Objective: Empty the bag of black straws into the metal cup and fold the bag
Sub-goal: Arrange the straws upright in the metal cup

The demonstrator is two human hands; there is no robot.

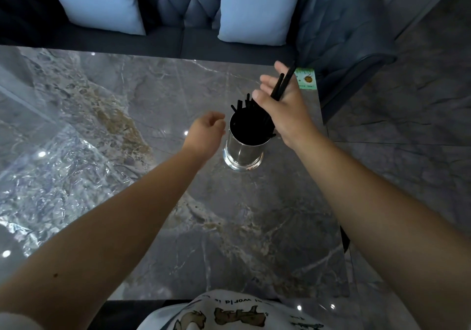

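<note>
- Two black straws (281, 84) lay across the right hand (283, 107), right of centre in the frame, their upper ends rising past the fingers toward the top right. The fingers were spread, and whether the hand pinched the straws or merely cradled them could not be told.
- One metal cup (243, 151) stood upright on the table (158, 95) just below and left of that hand, with the hand's heel overlapping the cup's upper right rim.
- Many more black straws filled the cup (248, 123); a handful of tips stuck out above its far rim, some leaning left, too crowded and dark to count.
- One left hand (206, 132) hovered just left of the cup, fingers loosely curled with nothing seen in them, apart from the cup's wall.
- One clear plastic bag (51, 176) lay flat and crinkled on the table at the left of the frame, well apart from both hands, and looked empty of straws.
- Two pale blue cushions (99, 0) rested on the dark tufted sofa (188, 5) along the top of the frame.
- One small green and white card (307, 79) sat at the table's far right corner, just behind the right hand.
- One printed white shirt (229, 314) showed at the bottom edge.
</note>
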